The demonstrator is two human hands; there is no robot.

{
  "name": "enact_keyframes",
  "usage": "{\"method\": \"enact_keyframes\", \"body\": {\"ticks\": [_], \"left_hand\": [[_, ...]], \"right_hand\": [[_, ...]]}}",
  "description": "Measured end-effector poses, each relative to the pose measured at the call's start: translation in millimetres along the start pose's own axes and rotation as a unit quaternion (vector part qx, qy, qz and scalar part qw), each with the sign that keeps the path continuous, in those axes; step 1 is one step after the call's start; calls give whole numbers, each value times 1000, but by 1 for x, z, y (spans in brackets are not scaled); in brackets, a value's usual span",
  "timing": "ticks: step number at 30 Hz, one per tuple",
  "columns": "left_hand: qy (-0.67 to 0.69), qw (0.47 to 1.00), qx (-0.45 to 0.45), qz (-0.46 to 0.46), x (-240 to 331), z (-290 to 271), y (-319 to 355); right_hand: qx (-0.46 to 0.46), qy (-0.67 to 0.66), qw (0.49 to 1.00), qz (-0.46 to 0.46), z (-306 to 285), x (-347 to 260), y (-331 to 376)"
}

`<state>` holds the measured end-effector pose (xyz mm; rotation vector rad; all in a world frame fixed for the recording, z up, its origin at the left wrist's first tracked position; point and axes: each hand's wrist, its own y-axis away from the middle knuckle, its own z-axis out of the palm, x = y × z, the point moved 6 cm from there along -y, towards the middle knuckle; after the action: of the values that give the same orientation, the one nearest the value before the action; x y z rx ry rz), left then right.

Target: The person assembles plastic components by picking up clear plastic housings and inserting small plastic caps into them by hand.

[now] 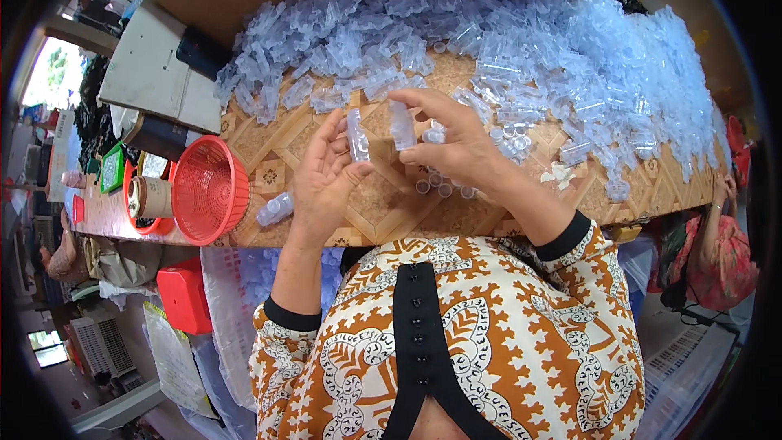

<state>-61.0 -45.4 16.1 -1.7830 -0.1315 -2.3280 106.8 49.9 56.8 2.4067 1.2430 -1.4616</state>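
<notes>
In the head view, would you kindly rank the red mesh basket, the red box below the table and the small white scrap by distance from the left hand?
From the left hand:
1. Red mesh basket, just to its left.
2. Red box, lower left, under the table edge.
3. White scrap, far right, past the right hand.

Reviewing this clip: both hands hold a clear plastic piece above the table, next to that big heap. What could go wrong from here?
1. The left hand and right hand each pinch a small clear piece by the fingertips only; either might slip.
2. A dropped piece could be lost among the loose small caps below.
3. The heap of clear pieces reaches close to the hands, so a sleeve might drag some toward the table edge, where two pieces already lie.
</notes>
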Motion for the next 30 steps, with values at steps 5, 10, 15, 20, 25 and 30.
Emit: {"method": "enact_keyframes", "body": {"ticks": [5, 10, 15, 20, 25, 30], "left_hand": [[80, 995, -51, 19, 13, 41, -7], [47, 994, -95, 23, 10, 59, -12], [30, 995, -95, 28, 13, 69, -15], [20, 995, -96, 29, 11, 70, -19], [22, 994, -100, 37, 13, 69, -18], [7, 994, -103, 35, 10, 63, -18]], "right_hand": [[20, -201, 979, 20, -15, 1, 10], [57, -199, 977, -45, -22, 3, 18], [65, -220, 973, -34, -26, 8, 20], [78, -267, 960, -4, -28, 12, 19], [53, -226, 973, 11, -30, 7, 19], [70, -199, 977, -37, -27, 11, 20]]}}
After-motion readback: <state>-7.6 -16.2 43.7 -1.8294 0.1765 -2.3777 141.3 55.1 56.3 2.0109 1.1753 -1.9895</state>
